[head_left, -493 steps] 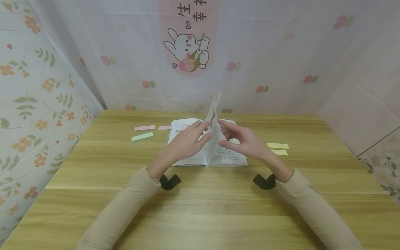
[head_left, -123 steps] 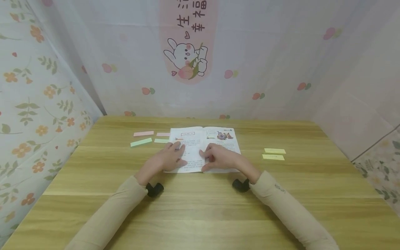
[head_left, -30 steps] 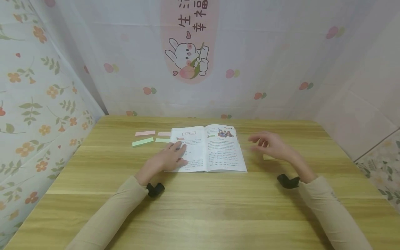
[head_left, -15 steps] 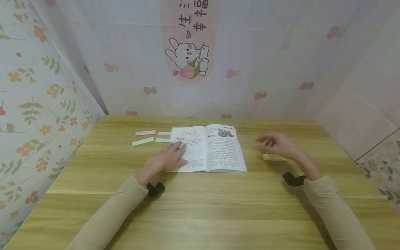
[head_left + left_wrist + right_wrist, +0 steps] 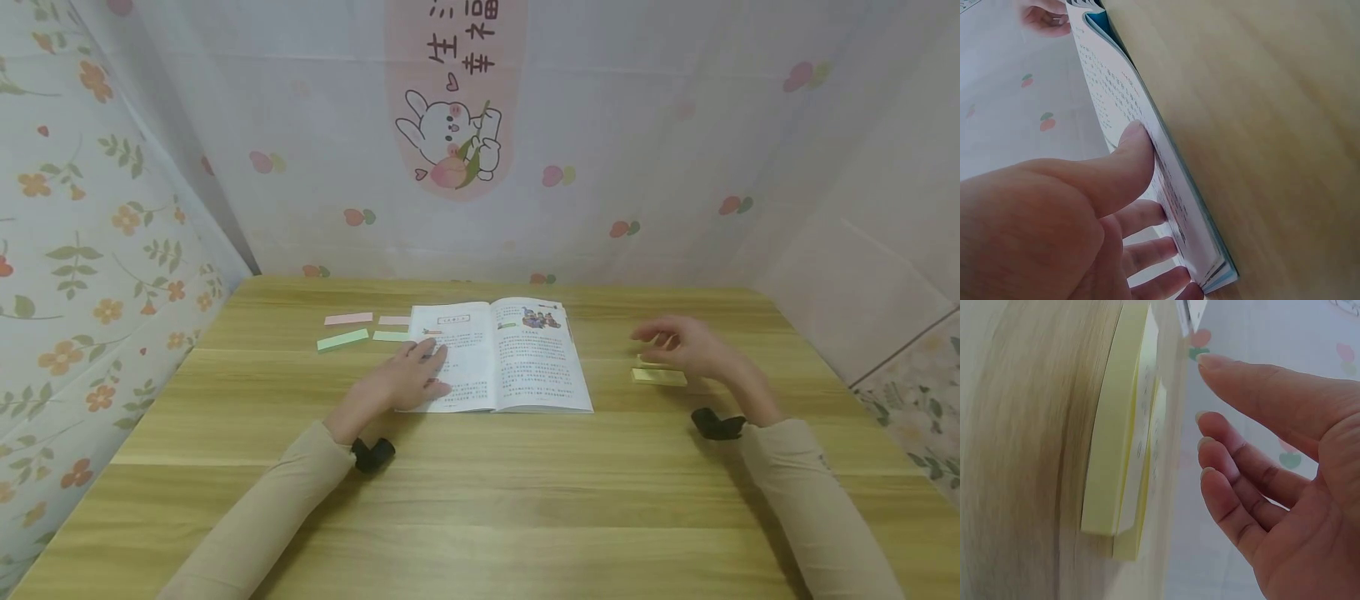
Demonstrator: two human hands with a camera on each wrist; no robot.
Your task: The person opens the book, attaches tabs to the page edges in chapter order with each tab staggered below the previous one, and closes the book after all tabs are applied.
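Note:
An open book (image 5: 536,367) with printed text and a small coloured picture lies on the wooden table. My left hand (image 5: 408,379) rests on its left page, fingers spread; in the left wrist view the thumb (image 5: 1138,147) lies along the page near the lower edge. To the right of the book, my right hand (image 5: 686,346) hovers over two yellow sticky note pads (image 5: 658,377), partly covering the farther one. In the right wrist view its fingers are loosely bent and apart from the yellow pads (image 5: 1116,437), with nothing between thumb and fingertips.
Left of the book lie two pink sticky note strips (image 5: 348,319) and two green ones (image 5: 342,341), the nearer pair right at its edge. A patterned curtain (image 5: 600,125) hangs behind the table. Black wrist cameras (image 5: 372,456) sit on both wrists.
Earlier both hands were at a raised page, then at the flattened book. The right hand has since moved right, off the book to the yellow pads; the left has stayed on the left page.

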